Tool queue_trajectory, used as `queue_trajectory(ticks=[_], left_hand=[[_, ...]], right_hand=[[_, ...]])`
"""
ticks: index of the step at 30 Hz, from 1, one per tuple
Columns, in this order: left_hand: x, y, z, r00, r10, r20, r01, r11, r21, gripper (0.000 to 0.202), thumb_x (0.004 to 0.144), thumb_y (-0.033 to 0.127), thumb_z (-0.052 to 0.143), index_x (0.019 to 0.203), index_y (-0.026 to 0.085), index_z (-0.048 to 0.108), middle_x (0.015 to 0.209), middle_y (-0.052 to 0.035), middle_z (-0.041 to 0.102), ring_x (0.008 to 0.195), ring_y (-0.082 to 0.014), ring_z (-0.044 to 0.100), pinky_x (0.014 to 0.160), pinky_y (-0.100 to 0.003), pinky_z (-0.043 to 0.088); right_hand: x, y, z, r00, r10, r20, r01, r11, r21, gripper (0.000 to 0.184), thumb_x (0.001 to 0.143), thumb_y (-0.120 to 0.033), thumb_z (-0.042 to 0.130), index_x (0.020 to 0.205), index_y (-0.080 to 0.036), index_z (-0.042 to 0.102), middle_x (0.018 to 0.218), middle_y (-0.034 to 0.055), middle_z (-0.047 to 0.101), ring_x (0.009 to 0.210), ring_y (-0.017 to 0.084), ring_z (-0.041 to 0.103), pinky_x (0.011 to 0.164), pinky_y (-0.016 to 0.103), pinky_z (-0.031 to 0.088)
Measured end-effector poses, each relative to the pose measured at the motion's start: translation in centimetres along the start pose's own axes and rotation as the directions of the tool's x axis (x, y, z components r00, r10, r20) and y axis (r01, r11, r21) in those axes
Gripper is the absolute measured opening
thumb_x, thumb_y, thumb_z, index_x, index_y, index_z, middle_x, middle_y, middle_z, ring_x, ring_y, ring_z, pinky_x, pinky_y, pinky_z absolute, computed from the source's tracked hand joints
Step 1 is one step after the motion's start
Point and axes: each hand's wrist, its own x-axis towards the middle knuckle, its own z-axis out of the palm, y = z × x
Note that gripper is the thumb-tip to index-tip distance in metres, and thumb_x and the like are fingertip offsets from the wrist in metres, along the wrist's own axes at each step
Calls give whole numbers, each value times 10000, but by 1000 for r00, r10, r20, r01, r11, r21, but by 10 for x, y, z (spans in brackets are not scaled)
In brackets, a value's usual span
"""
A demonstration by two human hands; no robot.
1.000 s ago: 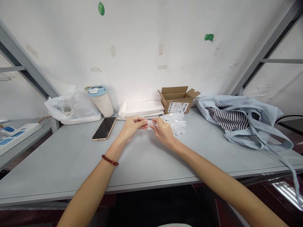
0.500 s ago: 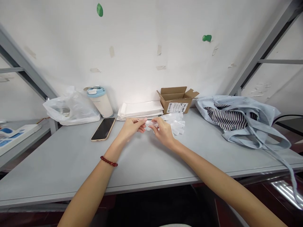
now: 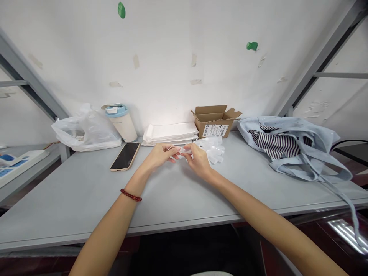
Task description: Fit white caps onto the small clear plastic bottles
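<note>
Grip: left hand (image 3: pixel 158 155) and right hand (image 3: pixel 198 161) both pinching clear plastic glove (image 3: pixel 214 150), held just above tabletop (image 3: pixel 86 199), near cardboard box (image 3: pixel 215 120). Change since a second ago: negligible; handling of glove edge continues.

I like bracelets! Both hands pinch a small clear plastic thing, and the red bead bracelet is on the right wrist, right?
Not quite. The head view shows the red bead bracelet on the left wrist. The rest is right: the left hand and the right hand both pinch the small clear plastic thing.
</note>
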Motion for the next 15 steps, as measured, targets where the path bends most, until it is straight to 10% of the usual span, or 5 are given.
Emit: queue_trajectory(ticks=[15], left_hand=[[3, -8, -3, 987, 152, 46, -157, 975, 155, 310, 772, 423, 588, 728, 123, 652, 630, -27, 623, 614, -138, 589, 635, -267, 490]], right_hand=[[4, -8, -10, 971, 156, 181, -176, 979, 98, 132, 830, -255, 531, 919, -161, 558, 712, 38, 627, 626, 156, 559, 576, 266, 419]])
